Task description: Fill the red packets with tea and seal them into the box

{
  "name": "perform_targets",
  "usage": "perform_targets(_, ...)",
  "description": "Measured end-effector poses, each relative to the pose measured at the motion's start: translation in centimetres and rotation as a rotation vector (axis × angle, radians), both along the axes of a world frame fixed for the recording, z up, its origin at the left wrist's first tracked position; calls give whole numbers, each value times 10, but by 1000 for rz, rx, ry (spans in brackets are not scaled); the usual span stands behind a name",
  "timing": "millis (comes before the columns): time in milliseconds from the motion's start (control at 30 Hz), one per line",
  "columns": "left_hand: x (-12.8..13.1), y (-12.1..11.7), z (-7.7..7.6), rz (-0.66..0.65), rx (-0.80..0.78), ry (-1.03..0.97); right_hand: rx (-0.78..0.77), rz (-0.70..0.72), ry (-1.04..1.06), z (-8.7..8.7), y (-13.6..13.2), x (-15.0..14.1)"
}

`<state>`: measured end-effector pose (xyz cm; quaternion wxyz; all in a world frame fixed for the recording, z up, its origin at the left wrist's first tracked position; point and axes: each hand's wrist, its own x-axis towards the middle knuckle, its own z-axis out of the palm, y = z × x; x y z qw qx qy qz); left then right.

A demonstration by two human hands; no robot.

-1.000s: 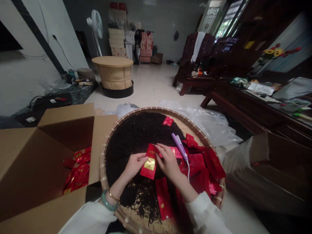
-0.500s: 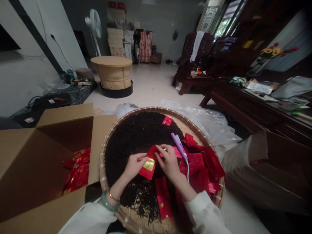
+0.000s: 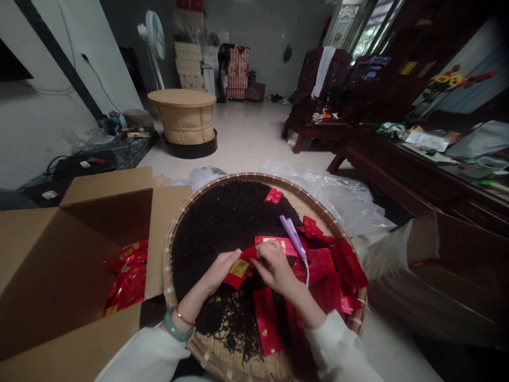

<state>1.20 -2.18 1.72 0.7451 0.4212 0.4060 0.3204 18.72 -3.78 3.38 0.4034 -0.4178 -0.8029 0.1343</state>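
A round woven tray (image 3: 175,233) holds a heap of dark loose tea leaves (image 3: 222,223). Over its middle, my left hand (image 3: 218,269) and my right hand (image 3: 276,268) both pinch one small red packet with a gold label (image 3: 238,269), tilted low over the leaves. Another red packet (image 3: 278,244) lies just beyond my right fingers. A purple handheld sealer with a white cord (image 3: 293,237) rests to the right of my right hand. Several empty red packets (image 3: 334,268) are piled on the tray's right side, and one (image 3: 266,321) lies near the front.
An open cardboard box (image 3: 47,254) at the left holds several filled red packets (image 3: 127,278). A lone red packet (image 3: 273,196) lies at the tray's far side. Clear plastic sheeting (image 3: 342,196) spreads behind the tray. Dark wooden furniture (image 3: 417,180) stands to the right; a round wicker table (image 3: 185,119) farther back.
Both hands have lowered the red packet toward the tea leaves and tilted it flatter. The rest of the tray is unchanged.
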Motion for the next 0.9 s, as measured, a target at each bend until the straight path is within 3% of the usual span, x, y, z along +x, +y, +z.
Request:
perform_targets(133,-2,-2,5,-139,-57,-45,-75,110,-22,4,-4,4)
perform_targets(233,-3,-2,7,-228,-6,-30,-146,154,-11,7,-7,10)
perform_targets(367,-3,0,7,-174,100,64,-256,169,-11,9,-10,13)
perform_targets(433,-3,-1,6,-150,55,32,-295,211,-17,10,-11,12)
perform_targets(533,-1,-2,3,-237,-45,-74,-329,264,-3,12,-11,10)
perform_targets(633,0,-3,2,-238,-20,-36,-415,286,40,14,-12,8)
perform_targets(767,0,-3,2,-184,115,77,-617,333,114,6,-12,4)
perform_targets(900,0,-3,0,-285,56,76,-672,327,152,-3,-11,0)
